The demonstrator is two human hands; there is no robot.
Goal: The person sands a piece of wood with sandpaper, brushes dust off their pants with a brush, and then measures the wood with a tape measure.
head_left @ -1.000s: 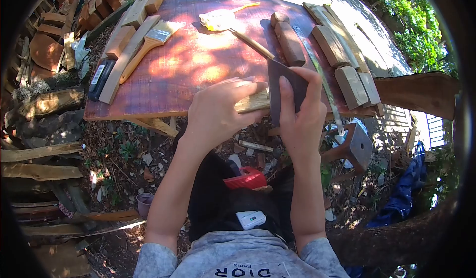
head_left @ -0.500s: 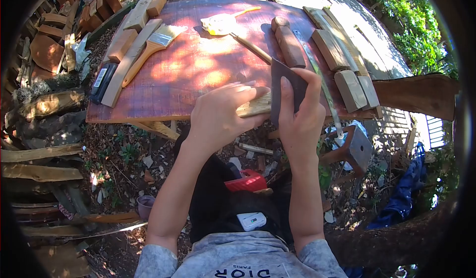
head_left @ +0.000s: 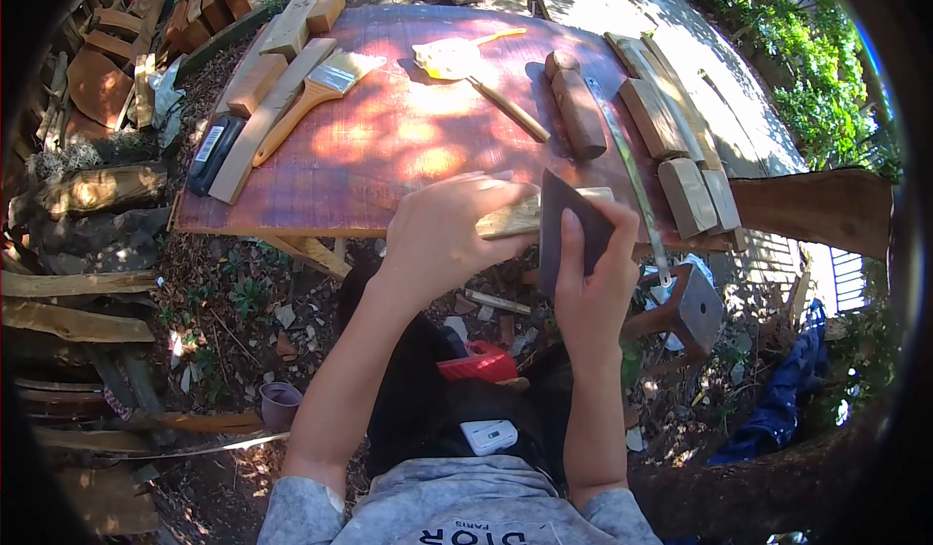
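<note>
My left hand (head_left: 437,229) is closed around a short pale piece of wood (head_left: 510,219), held level over the table's near edge. In my right hand (head_left: 595,278) is a dark folded sheet of sandpaper (head_left: 556,239), pinched between thumb and fingers. The sandpaper stands against the right part of the wood, and a bit of the wood shows past it. My right fingertips are partly hidden behind the sheet.
On the reddish table (head_left: 389,190) lie a paintbrush (head_left: 306,107), a wooden mallet (head_left: 575,107), a metal ruler (head_left: 632,175), a yellow-handled brush on a pale lump (head_left: 447,59), a thin wooden stick (head_left: 510,110) and several wood blocks (head_left: 651,117). A stool (head_left: 695,302) stands at right.
My right hand with the sandpaper has shifted slightly down and right along the wood, uncovering its far end. The whole view has also tilted slightly.
</note>
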